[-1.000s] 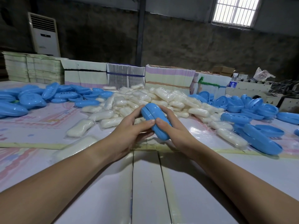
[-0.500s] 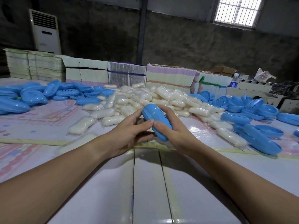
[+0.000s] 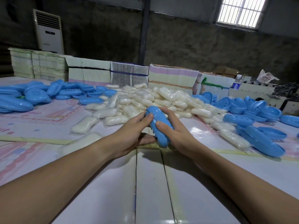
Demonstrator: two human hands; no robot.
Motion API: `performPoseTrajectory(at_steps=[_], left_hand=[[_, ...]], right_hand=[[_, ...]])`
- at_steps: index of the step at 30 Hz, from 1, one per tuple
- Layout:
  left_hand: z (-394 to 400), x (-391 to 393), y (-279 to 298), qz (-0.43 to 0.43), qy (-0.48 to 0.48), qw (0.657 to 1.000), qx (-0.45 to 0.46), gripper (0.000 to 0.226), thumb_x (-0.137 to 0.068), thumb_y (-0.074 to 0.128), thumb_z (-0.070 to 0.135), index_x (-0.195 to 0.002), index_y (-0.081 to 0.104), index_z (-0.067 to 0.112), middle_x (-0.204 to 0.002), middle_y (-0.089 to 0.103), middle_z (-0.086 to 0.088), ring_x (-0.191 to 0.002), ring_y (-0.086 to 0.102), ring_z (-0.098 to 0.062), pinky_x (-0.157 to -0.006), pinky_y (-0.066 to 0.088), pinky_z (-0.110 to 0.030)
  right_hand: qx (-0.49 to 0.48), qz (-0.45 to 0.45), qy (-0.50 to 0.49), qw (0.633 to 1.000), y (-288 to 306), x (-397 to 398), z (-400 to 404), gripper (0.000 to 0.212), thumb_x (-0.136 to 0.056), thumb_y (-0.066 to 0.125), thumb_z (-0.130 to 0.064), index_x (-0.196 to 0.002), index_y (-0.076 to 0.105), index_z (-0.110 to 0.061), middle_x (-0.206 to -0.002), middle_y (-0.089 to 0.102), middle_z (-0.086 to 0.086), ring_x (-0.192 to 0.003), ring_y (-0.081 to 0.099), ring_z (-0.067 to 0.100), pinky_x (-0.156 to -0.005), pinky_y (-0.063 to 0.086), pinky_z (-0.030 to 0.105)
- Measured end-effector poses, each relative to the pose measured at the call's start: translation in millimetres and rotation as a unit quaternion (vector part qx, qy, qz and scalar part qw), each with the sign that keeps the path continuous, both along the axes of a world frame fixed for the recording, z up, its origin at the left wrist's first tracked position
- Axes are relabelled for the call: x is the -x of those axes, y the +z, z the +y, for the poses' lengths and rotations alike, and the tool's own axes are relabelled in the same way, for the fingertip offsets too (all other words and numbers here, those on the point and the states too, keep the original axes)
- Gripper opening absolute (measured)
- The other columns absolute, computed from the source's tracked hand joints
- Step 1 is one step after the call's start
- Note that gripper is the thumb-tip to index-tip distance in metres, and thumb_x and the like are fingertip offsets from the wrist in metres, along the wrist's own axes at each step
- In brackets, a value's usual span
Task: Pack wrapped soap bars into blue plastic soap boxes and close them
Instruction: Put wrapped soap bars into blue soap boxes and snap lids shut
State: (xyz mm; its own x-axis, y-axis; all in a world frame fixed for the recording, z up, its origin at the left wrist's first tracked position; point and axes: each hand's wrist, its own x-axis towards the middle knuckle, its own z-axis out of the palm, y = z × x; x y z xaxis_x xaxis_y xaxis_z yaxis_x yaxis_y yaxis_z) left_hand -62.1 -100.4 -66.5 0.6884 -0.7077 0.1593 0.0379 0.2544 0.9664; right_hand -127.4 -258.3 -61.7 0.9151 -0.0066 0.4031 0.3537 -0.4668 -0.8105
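Note:
A blue oval soap box (image 3: 159, 125) with its two halves together is held above the table in the middle of the view. My left hand (image 3: 135, 132) grips its left side, thumb on top. My right hand (image 3: 174, 130) grips its right side, thumb pressing near the seam. Behind the hands lies a heap of wrapped white soap bars (image 3: 145, 101). What is inside the box is hidden.
Blue box halves are piled at the left (image 3: 37, 94) and at the right (image 3: 252, 109). Loose wrapped bars (image 3: 85, 126) lie near my left forearm. Stacks of flat cartons (image 3: 129, 75) line the table's far edge. A white air conditioner (image 3: 48, 31) stands at the back left.
Both hands have kept hold of the box and turned it slightly, so its near end now points lower toward me. My thumbs have shifted along the seam.

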Motion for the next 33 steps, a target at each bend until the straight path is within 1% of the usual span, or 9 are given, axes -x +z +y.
performPoseTrajectory(at_steps=[2,5,8,12,18,22,25,30,33], left_hand=[[-1.5,-0.2,-0.9,0.002,0.005,1.000,0.014,0.032,-0.102,0.051,0.037,-0.130,0.062,0.027,-0.133,0.064,-0.008,-0.113,0.066,-0.040,-0.102,0.052,-0.045],[-3.0,-0.1,-0.7,-0.001,0.011,0.999,0.034,0.032,-0.103,0.050,0.034,-0.132,0.061,0.025,-0.127,0.068,-0.008,-0.110,0.068,-0.040,-0.098,0.056,-0.041],[-4.7,1.6,-0.2,-0.007,0.021,0.999,0.036,0.032,-0.104,0.049,0.033,-0.133,0.058,0.023,-0.121,0.072,-0.007,-0.112,0.065,-0.044,-0.099,0.054,-0.044],[-5.7,2.9,1.7,-0.006,0.051,0.998,0.046,0.032,-0.103,0.051,0.031,-0.133,0.058,0.024,-0.125,0.069,-0.009,-0.107,0.070,-0.037,-0.097,0.056,-0.042],[-5.1,3.9,2.1,0.009,0.057,0.997,0.059,0.032,-0.104,0.051,0.027,-0.134,0.058,0.021,-0.128,0.067,-0.012,-0.105,0.071,-0.037,-0.091,0.059,-0.039],[-4.1,3.7,3.3,0.011,0.067,0.996,0.058,0.031,-0.104,0.051,0.025,-0.133,0.058,0.018,-0.130,0.065,-0.012,-0.108,0.069,-0.041,-0.098,0.055,-0.047],[-5.2,4.5,4.1,0.021,0.075,0.996,0.054,0.032,-0.103,0.052,0.025,-0.135,0.057,0.018,-0.130,0.065,-0.013,-0.112,0.065,-0.045,-0.102,0.051,-0.052],[-1.9,4.0,6.4,0.043,0.061,0.995,0.072,0.032,-0.101,0.055,0.024,-0.133,0.058,0.018,-0.129,0.065,-0.018,-0.106,0.070,-0.039,-0.095,0.056,-0.047],[0.5,2.8,6.4,0.058,0.048,0.994,0.075,0.033,-0.100,0.057,0.024,-0.133,0.057,0.018,-0.129,0.065,-0.018,-0.106,0.069,-0.042,-0.094,0.056,-0.049]], right_hand=[[-0.016,0.001,-0.001,1.000,0.1,-1.6,0.9,0.036,-0.088,0.056,-0.049,-0.121,0.042,-0.056,-0.108,0.061,-0.014,-0.088,0.064,-0.002,-0.073,0.049,0.013],[-0.029,0.007,-0.012,0.999,0.9,-3.7,0.8,0.033,-0.091,0.056,-0.051,-0.121,0.042,-0.054,-0.112,0.062,-0.008,-0.087,0.065,0.001,-0.071,0.050,0.015],[-0.020,0.004,-0.023,1.000,-0.5,-4.3,-1.2,0.034,-0.091,0.055,-0.055,-0.121,0.040,-0.057,-0.113,0.061,-0.009,-0.088,0.065,0.003,-0.071,0.051,0.015],[-0.012,0.004,-0.033,0.999,-0.7,-7.1,-3.6,0.044,-0.084,0.054,-0.063,-0.126,0.040,-0.057,-0.113,0.061,-0.010,-0.089,0.066,0.006,-0.074,0.055,0.021],[-0.028,0.014,-0.004,1.000,-1.6,-6.6,-3.2,0.048,-0.088,0.056,-0.058,-0.131,0.036,-0.049,-0.114,0.058,-0.010,-0.085,0.065,-0.003,-0.068,0.049,0.010],[-0.047,0.040,0.016,0.998,0.0,-6.6,-4.0,0.065,-0.084,0.055,-0.059,-0.141,0.034,-0.038,-0.118,0.058,-0.008,-0.086,0.066,-0.004,-0.071,0.049,0.012],[-0.042,0.046,0.020,0.998,-1.4,-7.2,-3.5,0.058,-0.090,0.055,-0.051,-0.142,0.032,-0.035,-0.117,0.057,-0.008,-0.085,0.066,-0.006,-0.069,0.049,0.010],[-0.004,0.050,0.014,0.999,-4.8,-8.7,-3.4,0.065,-0.094,0.054,-0.051,-0.149,0.022,-0.036,-0.122,0.055,-0.008,-0.094,0.064,-0.004,-0.078,0.049,0.012],[-0.014,0.054,0.022,0.998,-2.6,-7.2,-3.4,0.069,-0.091,0.055,-0.057,-0.148,0.022,-0.037,-0.124,0.053,-0.009,-0.092,0.064,-0.006,-0.076,0.048,0.011]])
